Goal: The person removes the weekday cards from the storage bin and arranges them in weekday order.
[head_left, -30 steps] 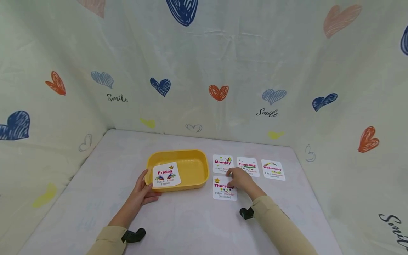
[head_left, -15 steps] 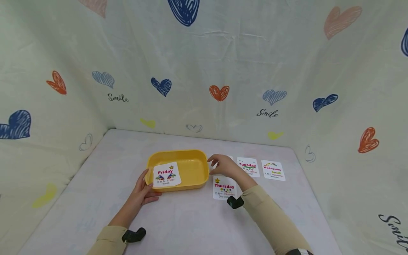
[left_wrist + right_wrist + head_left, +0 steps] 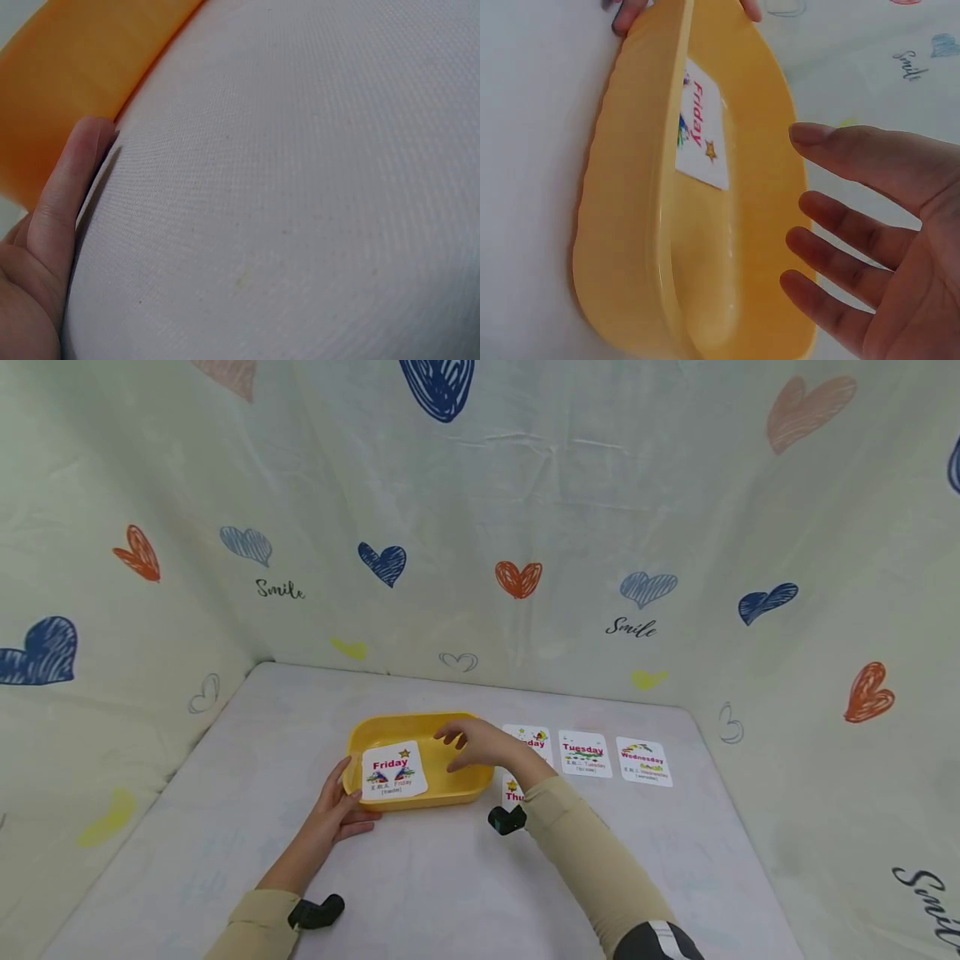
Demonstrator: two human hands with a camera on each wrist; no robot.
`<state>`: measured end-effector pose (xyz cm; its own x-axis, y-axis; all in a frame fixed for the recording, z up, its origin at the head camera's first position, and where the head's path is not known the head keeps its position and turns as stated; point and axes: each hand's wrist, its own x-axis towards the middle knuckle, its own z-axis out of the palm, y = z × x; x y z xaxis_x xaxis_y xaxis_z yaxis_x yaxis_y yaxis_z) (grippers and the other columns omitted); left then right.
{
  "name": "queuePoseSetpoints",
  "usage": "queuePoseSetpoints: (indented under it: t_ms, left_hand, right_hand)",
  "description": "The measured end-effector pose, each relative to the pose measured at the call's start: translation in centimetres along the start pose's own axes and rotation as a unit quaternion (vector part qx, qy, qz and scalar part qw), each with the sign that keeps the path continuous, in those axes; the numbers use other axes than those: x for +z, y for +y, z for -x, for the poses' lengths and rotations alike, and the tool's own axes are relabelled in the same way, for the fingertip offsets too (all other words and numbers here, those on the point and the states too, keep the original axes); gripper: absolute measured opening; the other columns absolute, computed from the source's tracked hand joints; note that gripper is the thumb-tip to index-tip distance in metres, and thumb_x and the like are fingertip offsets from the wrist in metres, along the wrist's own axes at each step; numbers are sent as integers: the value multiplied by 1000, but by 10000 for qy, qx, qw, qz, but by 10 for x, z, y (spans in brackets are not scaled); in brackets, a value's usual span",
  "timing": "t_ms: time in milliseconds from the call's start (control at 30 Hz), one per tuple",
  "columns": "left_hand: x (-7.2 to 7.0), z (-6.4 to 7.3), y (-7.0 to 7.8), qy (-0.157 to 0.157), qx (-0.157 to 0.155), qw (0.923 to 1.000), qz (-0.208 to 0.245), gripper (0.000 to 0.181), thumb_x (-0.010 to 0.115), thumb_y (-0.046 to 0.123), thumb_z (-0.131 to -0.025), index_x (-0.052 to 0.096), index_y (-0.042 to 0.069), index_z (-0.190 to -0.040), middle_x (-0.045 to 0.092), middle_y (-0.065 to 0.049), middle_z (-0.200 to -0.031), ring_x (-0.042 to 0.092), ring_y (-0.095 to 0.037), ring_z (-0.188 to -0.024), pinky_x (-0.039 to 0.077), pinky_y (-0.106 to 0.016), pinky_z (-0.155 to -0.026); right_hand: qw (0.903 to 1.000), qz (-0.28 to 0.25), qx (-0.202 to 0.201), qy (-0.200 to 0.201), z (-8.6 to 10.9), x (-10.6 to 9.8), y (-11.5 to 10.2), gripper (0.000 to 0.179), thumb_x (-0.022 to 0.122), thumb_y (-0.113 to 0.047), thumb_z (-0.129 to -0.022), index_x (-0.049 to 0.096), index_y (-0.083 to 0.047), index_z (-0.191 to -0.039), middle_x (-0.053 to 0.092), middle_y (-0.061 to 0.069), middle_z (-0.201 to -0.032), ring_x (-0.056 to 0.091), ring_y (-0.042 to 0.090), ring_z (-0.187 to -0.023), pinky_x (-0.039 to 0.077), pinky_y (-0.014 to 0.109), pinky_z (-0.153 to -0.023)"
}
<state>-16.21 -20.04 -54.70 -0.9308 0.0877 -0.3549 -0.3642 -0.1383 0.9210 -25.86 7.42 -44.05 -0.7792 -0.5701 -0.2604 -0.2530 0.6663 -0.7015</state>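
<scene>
A yellow plastic tray [image 3: 457, 789] sits on the table with a white "Friday" card [image 3: 393, 770] lying in its left part. My left hand [image 3: 333, 810] holds the tray at its near left corner; in the left wrist view one finger [image 3: 64, 187] lies against the tray's outer wall. Over the tray's right half hovers my right hand [image 3: 480, 745], fingers spread and loosely bent, with nothing in them. The right wrist view shows a gap between thumb and fingers, beside the tray [image 3: 630, 225]. The card is apart from the right hand.
Right of the tray lie the "Monday" card [image 3: 536, 737], "Tuesday" card [image 3: 585, 753] and "Wednesday" card [image 3: 643, 762] in a row. A "Thursday" card [image 3: 512, 789] below them is mostly hidden by the right arm. A heart-printed curtain [image 3: 450, 527] rises behind the white table [image 3: 435, 885].
My right hand has moved left, from the Thursday card, past the Monday card, to above the tray. The left hand, tray and Friday card have stayed in place.
</scene>
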Motion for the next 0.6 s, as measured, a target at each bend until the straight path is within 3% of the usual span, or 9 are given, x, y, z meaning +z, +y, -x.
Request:
queuePoseSetpoints:
  t_ms: [600]
  left_hand:
    - [-1, 0, -2, -44, 54, 9999, -96, 67, 45, 24, -105, 4, 40, -155, 19, -11, -158, 68, -31, -96, 58, -40, -81]
  right_hand:
    - [9988, 79, 208, -447, -50, 31, -1, 58, 81, -11, -80, 59, -15, -133, 52, 5, -137, 49, 24, -123, 41, 38, -105]
